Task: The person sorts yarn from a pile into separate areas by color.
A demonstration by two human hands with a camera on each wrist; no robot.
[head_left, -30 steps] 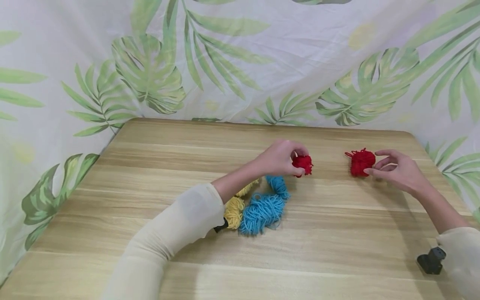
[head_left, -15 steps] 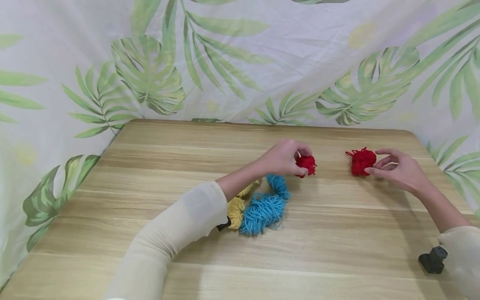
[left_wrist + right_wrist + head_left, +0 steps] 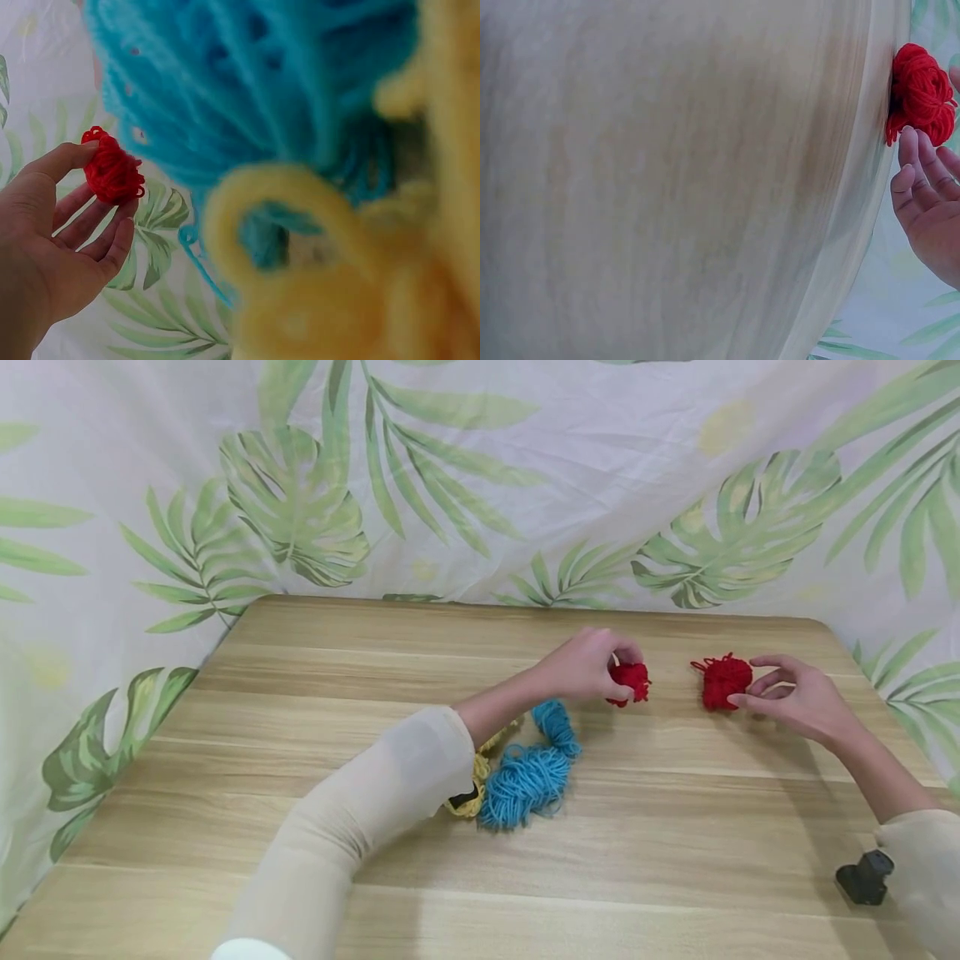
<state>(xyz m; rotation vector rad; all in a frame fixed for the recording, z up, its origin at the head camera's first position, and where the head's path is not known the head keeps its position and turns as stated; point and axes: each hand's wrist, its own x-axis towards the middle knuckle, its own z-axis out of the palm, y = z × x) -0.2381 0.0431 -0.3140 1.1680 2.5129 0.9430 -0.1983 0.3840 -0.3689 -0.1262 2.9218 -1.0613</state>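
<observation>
My left hand (image 3: 585,667) pinches a small bundle of red yarn (image 3: 632,683) between thumb and fingers, just over the table. The left wrist view shows this red bundle (image 3: 114,171) at the fingertips of the left hand (image 3: 67,232), palm side visible. To the right, a larger bundle of red yarn (image 3: 726,683) lies on the table, loose loops at its left end. My right hand (image 3: 802,702) holds its right end, thumb in front and index finger behind. In the right wrist view the right hand's other fingers (image 3: 922,176) reach up to this bundle (image 3: 922,94).
A blue yarn bundle (image 3: 525,781) lies on the wooden table (image 3: 675,868), near its middle, with yellow yarn (image 3: 474,789) beside it, partly hidden under my left forearm. A leaf-print cloth (image 3: 450,468) hangs behind the table's far edge.
My left hand has moved right with the small red bundle, closer to the larger red one. The left sleeve now covers more of the yellow yarn. The right hand stays almost still.
</observation>
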